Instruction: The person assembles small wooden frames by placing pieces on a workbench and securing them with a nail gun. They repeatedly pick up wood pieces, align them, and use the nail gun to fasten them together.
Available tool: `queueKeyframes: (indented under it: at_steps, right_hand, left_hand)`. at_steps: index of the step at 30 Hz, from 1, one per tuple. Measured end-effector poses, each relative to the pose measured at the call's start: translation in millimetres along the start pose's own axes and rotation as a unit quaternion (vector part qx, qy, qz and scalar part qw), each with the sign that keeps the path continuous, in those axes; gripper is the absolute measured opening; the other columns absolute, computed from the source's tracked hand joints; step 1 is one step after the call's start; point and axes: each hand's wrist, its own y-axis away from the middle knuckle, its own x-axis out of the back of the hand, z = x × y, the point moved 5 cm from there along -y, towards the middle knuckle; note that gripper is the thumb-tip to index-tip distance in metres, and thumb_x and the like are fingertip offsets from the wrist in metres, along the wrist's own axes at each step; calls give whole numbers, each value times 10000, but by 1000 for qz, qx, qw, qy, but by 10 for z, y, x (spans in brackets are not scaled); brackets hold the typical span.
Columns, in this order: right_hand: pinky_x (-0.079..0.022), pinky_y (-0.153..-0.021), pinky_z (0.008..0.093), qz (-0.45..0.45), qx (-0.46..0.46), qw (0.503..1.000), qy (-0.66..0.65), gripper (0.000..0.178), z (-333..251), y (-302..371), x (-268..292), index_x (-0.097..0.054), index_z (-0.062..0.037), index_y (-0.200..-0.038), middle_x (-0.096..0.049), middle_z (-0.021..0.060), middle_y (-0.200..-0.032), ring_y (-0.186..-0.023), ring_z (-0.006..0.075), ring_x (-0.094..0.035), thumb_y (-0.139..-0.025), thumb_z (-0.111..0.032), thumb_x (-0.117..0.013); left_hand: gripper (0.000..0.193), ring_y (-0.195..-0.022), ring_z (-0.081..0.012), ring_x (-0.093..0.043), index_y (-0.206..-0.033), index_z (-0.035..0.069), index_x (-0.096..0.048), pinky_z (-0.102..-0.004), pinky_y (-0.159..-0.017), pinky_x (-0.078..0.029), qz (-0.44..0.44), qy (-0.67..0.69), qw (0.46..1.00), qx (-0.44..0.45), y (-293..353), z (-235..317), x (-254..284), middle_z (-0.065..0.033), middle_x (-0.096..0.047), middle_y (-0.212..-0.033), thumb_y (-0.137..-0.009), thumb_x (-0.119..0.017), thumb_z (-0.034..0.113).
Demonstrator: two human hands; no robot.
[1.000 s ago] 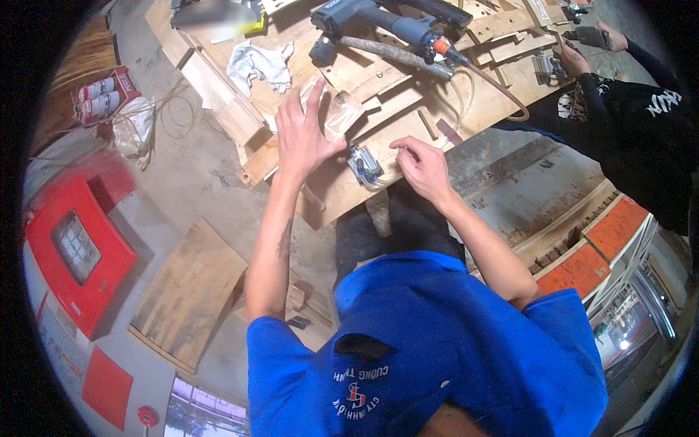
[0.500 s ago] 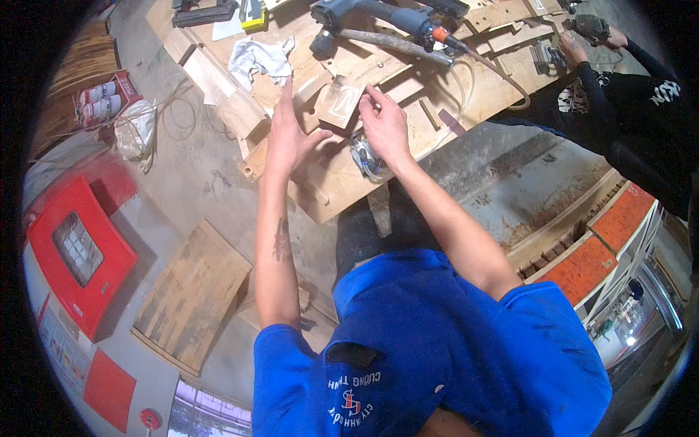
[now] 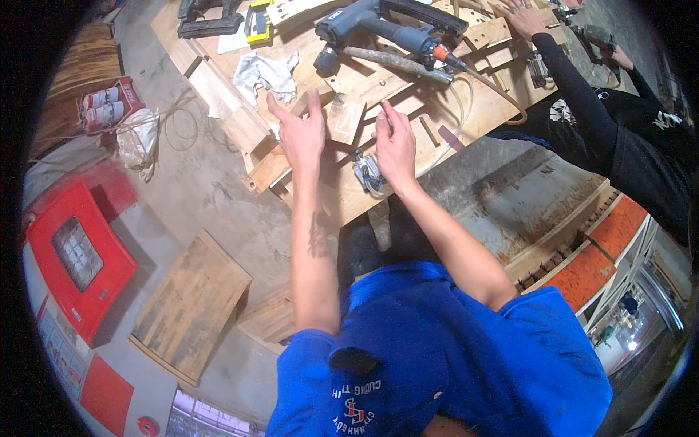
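Observation:
On the workbench (image 3: 342, 206), a small wooden block (image 3: 345, 119) lies between my two hands. My left hand (image 3: 302, 140) is just left of the block, its fingers spread and nothing in them. My right hand (image 3: 396, 146) is to the block's right, index finger stretched out and the other fingers partly bent; it appears apart from the block and empty. Close below it sits a small blue and silver metal device (image 3: 368, 172) with a thin clear hose. Beyond the block lies a large blue-grey air nailer (image 3: 386, 33), its orange fitting joined to a hose.
A crumpled white cloth (image 3: 266, 75) and pale wooden strips (image 3: 227, 102) lie left of my hands. Farther back are a black tool (image 3: 211, 22) and a yellow-edged object (image 3: 259, 23). At right, a co-worker's hand (image 3: 526, 20) reaches over the bench. A wooden panel (image 3: 191, 306) stands lower left.
My left hand has shifted right and turned, fingers pointing away. My right hand has moved slightly right and nearer to me. The co-worker's near hand has reached farther over the bench.

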Motion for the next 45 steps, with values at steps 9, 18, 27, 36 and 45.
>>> queueKeyframes:
  at_steps: [9, 18, 27, 36, 45]
  right_hand:
    - [-551, -765, 354, -7, 20, 1000, -18, 477, 2, 55, 210, -515, -15, -1515, -632, 134, -1107, -833, 186, -682, -1097, -245, -519]
    - [-543, -787, 382, -164, 79, 983, 37, 372, -492, -260, 24, -712, -135, -1344, -714, 173, -966, -872, 268, -707, -1015, -253, -583]
    - [-542, -951, 373, -425, 111, 870, -222, 1181, -1161, 271, 189, -120, -199, -1713, -431, 154, -1599, -1147, 244, -641, -824, -253, -897]
    - [-508, -900, 283, -433, 20, 865, -253, 1217, -1447, 662, 50, -76, -200, -1717, -649, 158, -1282, -1042, 141, -608, -817, -193, -893]
    - [-515, -878, 275, -344, -47, 896, -278, 1051, -1238, 867, -103, -82, -117, -1699, -715, 132, -1086, -1011, 153, -664, -930, -143, -798]
  left_hand:
    - [1045, -1152, -532, -659, -1609, 37, -94, -526, -1071, -480, 18, -99, 993, 56, -324, 117, 7, -365, -705, -1134, -908, -666, 559]
    - [1085, -1274, -415, -611, -1648, 142, -69, -509, -1087, -466, 99, 37, 977, -185, 348, 26, 1010, -293, -627, -1330, -879, -822, 281]
    - [1186, -1234, -311, -613, -1664, 179, 20, -468, -1091, -450, 19, 298, 930, -215, 1045, -226, 1617, -215, -654, -1271, -866, -848, 299]
    - [1056, -1139, -262, -647, -1661, 170, 2, -402, -1012, -484, -25, 383, 912, -142, 1111, -173, 1906, -241, -673, -1213, -954, -768, 317]
    - [931, -1192, -250, -621, -1628, 30, -85, -346, -1052, -468, 15, 462, 887, 25, 1259, -116, 1590, -234, -637, -1282, -993, -750, 181]
